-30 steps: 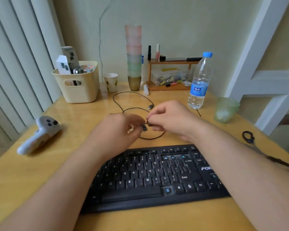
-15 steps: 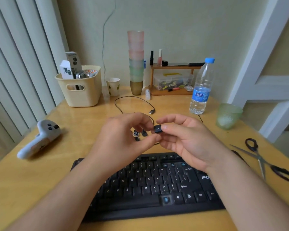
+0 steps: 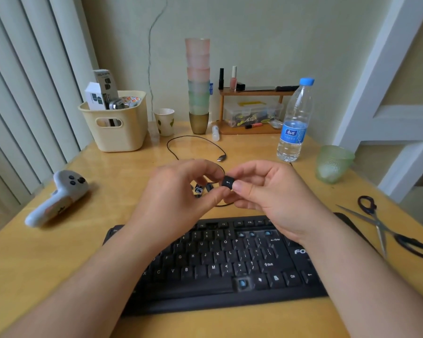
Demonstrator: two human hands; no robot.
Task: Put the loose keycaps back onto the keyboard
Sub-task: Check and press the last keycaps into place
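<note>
- Holding one loose keycap (image 3: 228,183) in the centre of the frame, I pinch it with the thumb and fingers of my right hand (image 3: 266,191), and my left hand (image 3: 181,191) touches its lower edge with the thumb, the fingers curled.
- I keep the cap up with its printed arrow toward me, I think to read it and to choose the correct empty place.
- More loose keycaps (image 3: 202,190) lie on the table (image 3: 59,264) behind my left fingers, near a thin black cable (image 3: 193,139).
- My keyboard (image 3: 230,262) lies in the lower centre, close to me, so the way from the caps to it is short.
- Several places on it show blue stems without caps: some in the upper right rows and one in the bottom row (image 3: 242,283).
- On the wooden table at the left lies a white controller (image 3: 59,198), and at the right edge scissors (image 3: 388,230).
- At the back stand a cream basket (image 3: 117,132), a tower of cups (image 3: 198,86), a small shelf (image 3: 252,111), a water bottle (image 3: 294,123) and a green glass (image 3: 332,162).
- Vertical blinds fill the upper left, and a pale wall is behind.
</note>
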